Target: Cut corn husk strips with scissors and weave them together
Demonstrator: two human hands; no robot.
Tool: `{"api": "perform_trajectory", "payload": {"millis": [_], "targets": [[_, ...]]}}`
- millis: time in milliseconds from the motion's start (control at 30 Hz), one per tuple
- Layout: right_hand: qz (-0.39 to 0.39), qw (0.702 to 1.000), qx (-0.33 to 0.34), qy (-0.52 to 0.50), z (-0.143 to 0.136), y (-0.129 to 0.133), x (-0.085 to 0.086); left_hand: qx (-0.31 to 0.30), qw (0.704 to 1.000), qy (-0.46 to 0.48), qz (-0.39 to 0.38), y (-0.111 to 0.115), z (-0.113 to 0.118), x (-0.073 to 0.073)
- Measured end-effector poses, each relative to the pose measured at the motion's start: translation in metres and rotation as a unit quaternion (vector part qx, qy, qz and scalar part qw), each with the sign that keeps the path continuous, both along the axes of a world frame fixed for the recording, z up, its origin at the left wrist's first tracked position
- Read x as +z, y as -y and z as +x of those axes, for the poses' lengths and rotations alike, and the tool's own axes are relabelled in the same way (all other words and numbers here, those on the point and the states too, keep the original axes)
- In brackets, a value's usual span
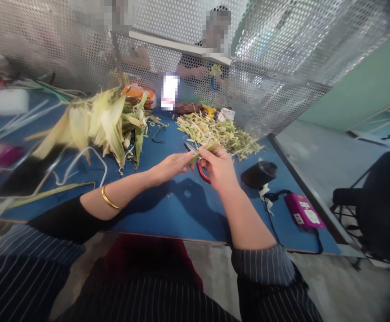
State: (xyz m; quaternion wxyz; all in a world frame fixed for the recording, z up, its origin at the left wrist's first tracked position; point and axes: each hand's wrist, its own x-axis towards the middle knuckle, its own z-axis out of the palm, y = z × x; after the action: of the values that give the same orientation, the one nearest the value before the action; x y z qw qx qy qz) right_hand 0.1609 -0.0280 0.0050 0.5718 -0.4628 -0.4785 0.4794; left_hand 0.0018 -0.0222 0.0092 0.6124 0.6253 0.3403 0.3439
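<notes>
Over the blue table, my right hand [219, 166] pinches a narrow greenish strip of corn husk [211, 147] between thumb and fingers. My left hand [176, 166] meets it from the other side, its fingers closed round the strip's lower end. Partly hidden by my hands is a pair of scissors [204, 173] with red-and-black handles, its blades pointing away from me. Just behind lies a heap of shredded corn husk strips [222, 134]. Off to the left is a big pile of whole dried corn husks [96, 123].
A black cylinder [258, 173] and a magenta box [304, 211] with a black cable stand on the right. A lit phone [170, 91] leans at the back, near an orange packet [139, 95]. White wire hangers [84, 163] lie left. A perforated metal screen [195, 67] closes the back.
</notes>
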Motion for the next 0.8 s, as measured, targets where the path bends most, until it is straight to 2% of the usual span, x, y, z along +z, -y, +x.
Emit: {"api": "perform_trajectory", "payload": {"millis": [100,233,333,400,500,633,800], "targets": [[0.018,1.000,-0.003,-0.012,0.003,0.000,0.002,0.003,0.999,-0.024,0.044,-0.003,-0.002,0.000],[0.039,0.999,-0.018,0.021,0.010,-0.001,0.004,0.001,0.994,-0.062,0.088,-0.010,-0.010,0.002],[0.048,0.998,-0.017,0.048,0.010,-0.001,0.004,-0.010,0.993,-0.084,0.083,-0.016,-0.018,0.006],[0.051,0.997,-0.017,0.056,0.005,0.001,0.001,-0.024,0.995,-0.088,0.047,-0.019,-0.021,0.010],[0.059,0.997,0.002,0.053,-0.007,0.003,-0.006,0.000,1.000,-0.012,-0.002,-0.017,-0.019,0.013],[0.050,0.998,0.016,0.034,-0.018,0.006,-0.015,-0.002,0.999,-0.030,0.032,-0.013,-0.014,0.007],[0.047,0.995,0.011,0.087,-0.015,0.007,-0.010,0.037,0.991,-0.102,0.073,-0.016,-0.018,0.003]]}}
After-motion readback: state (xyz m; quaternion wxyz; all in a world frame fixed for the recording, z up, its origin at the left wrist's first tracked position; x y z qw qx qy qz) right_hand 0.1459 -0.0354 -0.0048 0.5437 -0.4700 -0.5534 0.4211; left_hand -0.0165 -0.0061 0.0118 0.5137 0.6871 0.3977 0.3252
